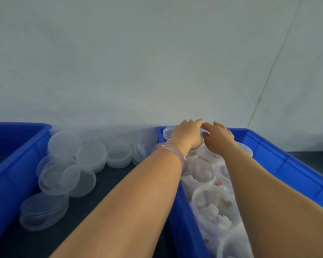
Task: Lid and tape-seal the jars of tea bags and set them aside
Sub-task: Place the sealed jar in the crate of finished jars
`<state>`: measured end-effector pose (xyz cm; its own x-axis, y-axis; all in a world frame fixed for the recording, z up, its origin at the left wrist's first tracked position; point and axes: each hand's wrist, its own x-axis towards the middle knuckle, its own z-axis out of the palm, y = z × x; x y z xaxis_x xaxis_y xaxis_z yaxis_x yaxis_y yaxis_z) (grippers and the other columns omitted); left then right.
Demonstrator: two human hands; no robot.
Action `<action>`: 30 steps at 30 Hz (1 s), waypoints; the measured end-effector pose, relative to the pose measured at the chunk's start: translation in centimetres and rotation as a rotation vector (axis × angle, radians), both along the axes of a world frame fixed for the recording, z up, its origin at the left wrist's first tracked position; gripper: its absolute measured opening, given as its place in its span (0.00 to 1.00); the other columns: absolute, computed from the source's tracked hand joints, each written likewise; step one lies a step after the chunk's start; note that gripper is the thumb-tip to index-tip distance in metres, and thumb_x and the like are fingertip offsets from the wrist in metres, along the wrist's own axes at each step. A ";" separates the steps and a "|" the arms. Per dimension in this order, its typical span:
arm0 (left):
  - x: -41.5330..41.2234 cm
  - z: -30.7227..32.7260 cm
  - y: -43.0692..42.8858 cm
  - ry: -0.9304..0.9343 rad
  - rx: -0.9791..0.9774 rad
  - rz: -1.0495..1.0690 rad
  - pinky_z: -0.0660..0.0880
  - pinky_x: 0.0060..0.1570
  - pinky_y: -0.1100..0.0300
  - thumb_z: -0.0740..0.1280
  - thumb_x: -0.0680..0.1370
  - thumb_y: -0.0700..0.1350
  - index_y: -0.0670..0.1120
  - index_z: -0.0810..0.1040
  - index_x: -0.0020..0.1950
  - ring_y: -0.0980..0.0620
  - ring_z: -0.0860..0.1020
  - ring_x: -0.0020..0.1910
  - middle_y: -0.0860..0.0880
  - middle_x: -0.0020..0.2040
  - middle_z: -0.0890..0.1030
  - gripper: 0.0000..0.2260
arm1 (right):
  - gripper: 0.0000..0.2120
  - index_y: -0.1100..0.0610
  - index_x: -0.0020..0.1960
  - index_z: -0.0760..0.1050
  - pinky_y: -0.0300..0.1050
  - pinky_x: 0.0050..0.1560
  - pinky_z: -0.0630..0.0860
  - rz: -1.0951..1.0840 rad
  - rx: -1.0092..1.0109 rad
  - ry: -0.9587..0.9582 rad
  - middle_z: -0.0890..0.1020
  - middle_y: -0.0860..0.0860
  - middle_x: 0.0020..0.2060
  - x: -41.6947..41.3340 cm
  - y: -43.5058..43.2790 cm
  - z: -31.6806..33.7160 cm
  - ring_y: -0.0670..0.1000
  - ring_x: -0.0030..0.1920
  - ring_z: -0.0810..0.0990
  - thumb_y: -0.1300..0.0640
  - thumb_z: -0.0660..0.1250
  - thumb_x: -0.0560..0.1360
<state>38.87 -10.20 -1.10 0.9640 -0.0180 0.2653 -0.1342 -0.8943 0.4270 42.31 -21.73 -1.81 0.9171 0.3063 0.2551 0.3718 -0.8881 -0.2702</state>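
Note:
A blue crate (pixel 280 157) on the right holds several clear jars of tea bags (pixel 206 203) with no lids on them. At its far end stands one more clear jar (pixel 167 132). My left hand (pixel 187 135) and my right hand (pixel 219 137) both rest on top of that far jar, fingers curved over its rim, fingertips nearly touching. Whether a lid lies under the hands is hidden. A clear bangle circles my left wrist. Loose translucent lids (pixel 64 146) lie in stacks on the dark table to the left of the crate.
A second blue crate (pixel 17 164) stands at the left edge, its inside mostly out of sight. More lid stacks (pixel 43 211) crowd the dark table (pixel 108 185) between the two crates. A pale wall rises right behind everything.

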 end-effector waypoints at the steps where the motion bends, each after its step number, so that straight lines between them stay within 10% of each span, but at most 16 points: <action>1: -1.3 0.6 1.7 -0.009 0.015 0.033 0.67 0.65 0.50 0.60 0.79 0.40 0.47 0.63 0.75 0.42 0.69 0.67 0.42 0.69 0.71 0.23 | 0.21 0.51 0.73 0.64 0.50 0.70 0.55 0.061 0.007 0.005 0.67 0.57 0.72 -0.8 2.3 0.6 0.54 0.76 0.55 0.58 0.54 0.81; 15: -31.0 2.8 33.0 0.180 0.036 0.676 0.77 0.45 0.51 0.61 0.74 0.37 0.49 0.66 0.71 0.45 0.77 0.52 0.46 0.61 0.75 0.25 | 0.19 0.55 0.69 0.68 0.53 0.54 0.75 0.756 0.184 0.164 0.77 0.58 0.60 -25.7 37.8 0.8 0.58 0.58 0.76 0.59 0.57 0.79; 21: -36.5 0.0 37.9 0.352 0.133 0.833 0.68 0.60 0.50 0.66 0.74 0.45 0.49 0.68 0.64 0.42 0.71 0.64 0.44 0.64 0.74 0.19 | 0.19 0.53 0.67 0.68 0.49 0.43 0.75 0.855 0.062 0.221 0.79 0.56 0.55 -31.6 42.6 -1.6 0.55 0.48 0.76 0.62 0.60 0.77; 26: -38.8 -1.5 39.6 0.491 0.168 1.173 0.43 0.73 0.41 0.71 0.72 0.59 0.44 0.53 0.78 0.34 0.43 0.76 0.33 0.77 0.43 0.43 | 0.19 0.53 0.68 0.65 0.50 0.42 0.72 0.931 -0.052 0.276 0.75 0.55 0.53 -33.9 44.0 -1.8 0.56 0.46 0.75 0.60 0.60 0.78; 30: -40.5 -2.4 40.8 0.547 0.062 1.275 0.41 0.73 0.41 0.71 0.72 0.58 0.42 0.52 0.78 0.38 0.40 0.77 0.36 0.78 0.41 0.44 | 0.26 0.51 0.72 0.60 0.49 0.47 0.70 1.019 -0.198 0.266 0.67 0.60 0.64 -35.7 45.9 -1.1 0.60 0.57 0.72 0.63 0.63 0.77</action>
<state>-1.68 30.62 -3.54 0.3039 0.9456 -0.1161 0.9497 -0.2911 0.1156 6.61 24.17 -2.92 0.2242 0.9731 -0.0537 0.9133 -0.2290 -0.3368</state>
